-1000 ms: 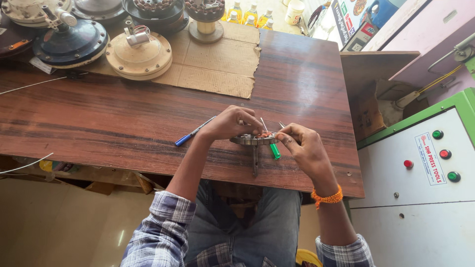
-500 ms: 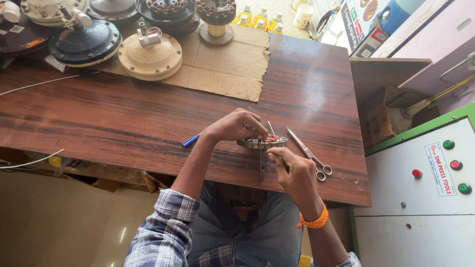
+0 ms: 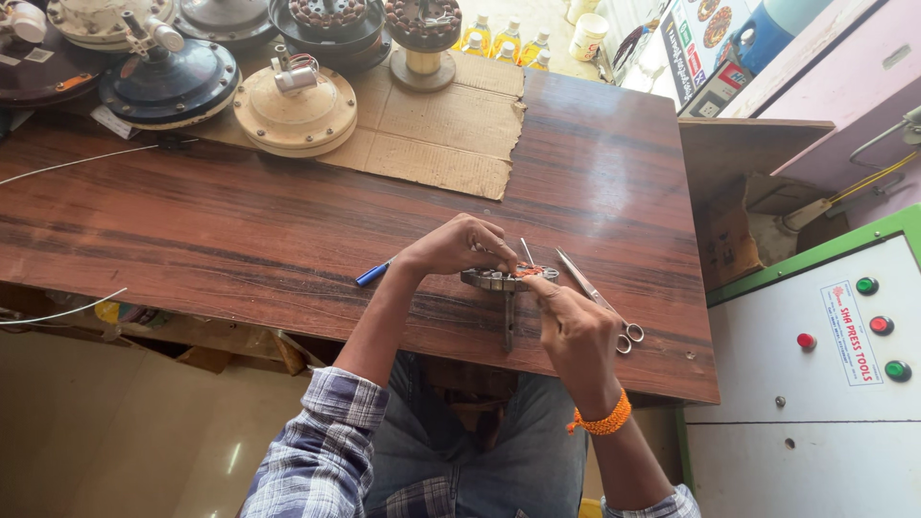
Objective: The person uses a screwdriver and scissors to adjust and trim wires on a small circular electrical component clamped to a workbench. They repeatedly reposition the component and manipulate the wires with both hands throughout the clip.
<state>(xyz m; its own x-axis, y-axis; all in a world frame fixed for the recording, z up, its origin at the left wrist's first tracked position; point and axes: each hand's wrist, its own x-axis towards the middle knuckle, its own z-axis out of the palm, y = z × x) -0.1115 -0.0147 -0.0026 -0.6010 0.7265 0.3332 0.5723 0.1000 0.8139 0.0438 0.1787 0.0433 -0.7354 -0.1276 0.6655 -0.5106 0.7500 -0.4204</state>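
Head view: a small round grey metal part with copper-coloured windings [image 3: 508, 277] sits on the dark brown wooden table [image 3: 288, 230], directly between the two hands, with a thin metal stem pointing down from it toward the person. The left hand [image 3: 456, 247] curls over the part's left and upper edge, fingers bent and closed around its rim, holding it in place. The right hand [image 3: 576, 331] comes up from below right, its fingers pinched narrow, with the fingertips [image 3: 539, 288] touching the part's right edge; whether they grip anything thin there cannot be told. A pair of slim steel scissors [image 3: 600, 302] lies on the table just beside the right hand, on its outer side. A blue pen [image 3: 372, 274] lies just under the left wrist, on that hand's outer side. Well beyond both hands, a flat sheet of brown cardboard [image 3: 432, 139] bears a cream round motor housing [image 3: 295, 107], and a dark blue round motor housing [image 3: 171, 82] stands beside it
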